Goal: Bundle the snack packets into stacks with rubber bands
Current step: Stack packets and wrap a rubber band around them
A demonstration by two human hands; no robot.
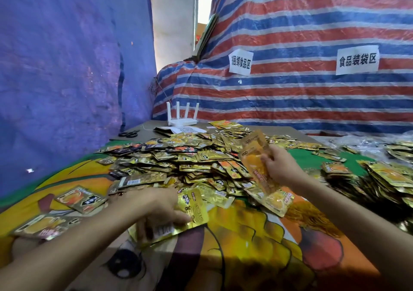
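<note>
L hand [164, 208], fingers curled, grips a few gold snack packets [193, 210] low over the bench [245, 246], while R hand [279, 167] pinches one orange packet [253, 154] upright by the loose packet pile [178, 161] mid-bench.

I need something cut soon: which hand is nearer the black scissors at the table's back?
Left. The left hand lies nearer the person than the scissors, slightly right of them, holding gold packets; the right hand is much farther right, holding up an orange packet.
</note>
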